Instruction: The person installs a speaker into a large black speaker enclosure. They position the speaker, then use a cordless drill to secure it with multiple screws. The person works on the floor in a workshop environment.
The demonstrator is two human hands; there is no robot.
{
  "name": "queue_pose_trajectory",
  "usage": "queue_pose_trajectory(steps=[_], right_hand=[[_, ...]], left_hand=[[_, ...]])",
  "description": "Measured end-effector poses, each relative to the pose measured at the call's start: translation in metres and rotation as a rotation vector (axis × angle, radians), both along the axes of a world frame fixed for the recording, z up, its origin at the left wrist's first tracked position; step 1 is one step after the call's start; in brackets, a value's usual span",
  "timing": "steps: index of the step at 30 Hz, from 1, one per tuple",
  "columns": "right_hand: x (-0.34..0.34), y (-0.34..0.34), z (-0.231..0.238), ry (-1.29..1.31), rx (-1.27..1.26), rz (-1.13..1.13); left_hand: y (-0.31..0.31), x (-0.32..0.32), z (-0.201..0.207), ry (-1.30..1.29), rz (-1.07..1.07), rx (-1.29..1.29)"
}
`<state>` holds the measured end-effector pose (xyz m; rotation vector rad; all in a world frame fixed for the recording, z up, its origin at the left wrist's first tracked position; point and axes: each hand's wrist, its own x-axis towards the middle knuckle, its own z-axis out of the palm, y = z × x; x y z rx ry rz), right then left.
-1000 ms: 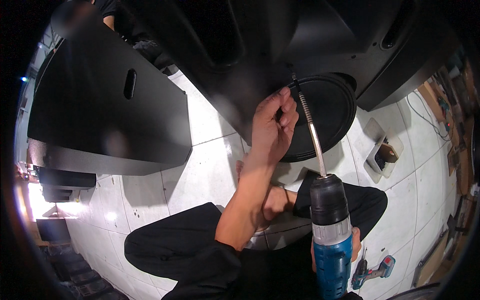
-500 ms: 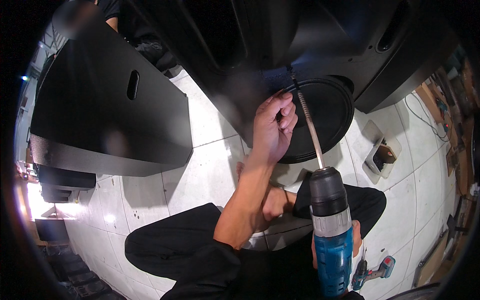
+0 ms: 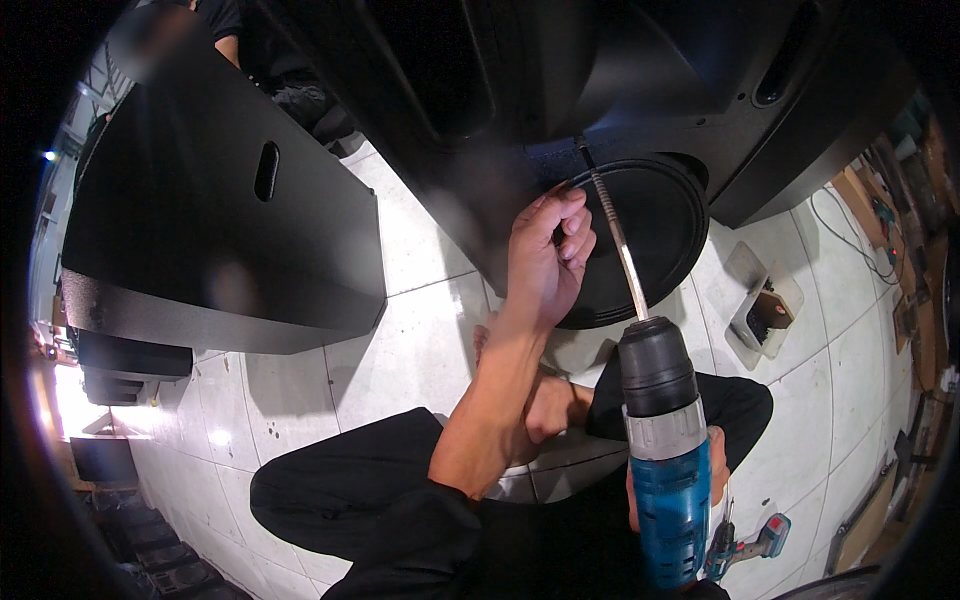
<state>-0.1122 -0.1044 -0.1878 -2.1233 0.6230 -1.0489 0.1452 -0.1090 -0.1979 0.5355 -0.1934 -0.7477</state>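
Two drills [image 3: 672,500] [image 3: 773,535] toward four o'clock: right hand [image 3: 718,462] grips one, edged nearer twelve than before. Left hand [image 3: 548,250] narrowly curled.

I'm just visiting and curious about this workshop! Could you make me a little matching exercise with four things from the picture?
Things:
1. Blue drill
2. Other drill
3. Plastic container
4. Left hand

Places and states:
A. Fingers curled, beside the long bit
B. On the tiled floor, at the picture's lower right
C. Gripped by the right hand
D. Has small dark pieces inside

Right pairs: 1-C, 2-B, 3-D, 4-A.
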Motion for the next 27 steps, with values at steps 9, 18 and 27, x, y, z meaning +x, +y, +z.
queue_pose_trajectory(steps=[9, 18, 27], right_hand=[[-0.004, -0.033, 0.036, 0.045, -0.242, 0.197], [-0.081, -0.031, 0.007, 0.800, 0.505, 0.054], [-0.079, -0.027, -0.006, 0.605, 0.446, 0.017]], left_hand=[[0.014, -0.005, 0.001, -0.002, -0.043, 0.101], [0.051, -0.024, -0.023, 0.154, -0.119, 0.109], [0.069, -0.002, -0.005, 0.135, -0.210, -0.051]])
